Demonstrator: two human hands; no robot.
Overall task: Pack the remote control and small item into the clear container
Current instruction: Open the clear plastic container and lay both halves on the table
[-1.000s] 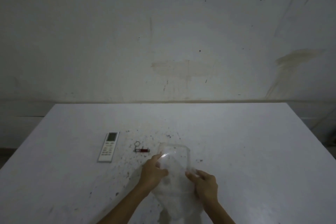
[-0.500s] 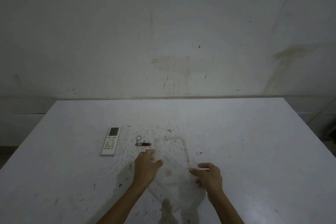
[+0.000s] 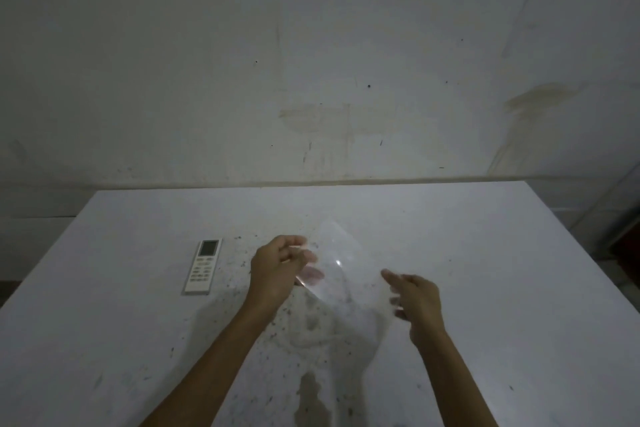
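Clear plastic container [image 3: 341,260] lifted off the table [image 3: 485,253], tilted, held up between both hands; thin and flexible by the look, more pouch than box, hard to trace its edges against the pale top. Left hand [image 3: 280,267] closed in a pinch on its left edge, fingers curled over the rim, fingertips showing through the plastic. Right hand [image 3: 417,298] half open at the lower right edge, fingers spread; touching or just beside the plastic, cannot tell whether actually gripping. Remote [image 3: 203,266] flat on the table, well to the left of the left hand, screen end away, untouched. Small item not visible, possibly hidden behind the left hand, so no call on where it sits. Nothing visible inside the container. Only one view, head camera, dim light. Progress judged: early stage, container being opened or readied, zero of two items packed. Left to do: get the mouth open, load remote, find and load small item. Likely snag: floppy film needing one hand to hold the mouth while the other loads.
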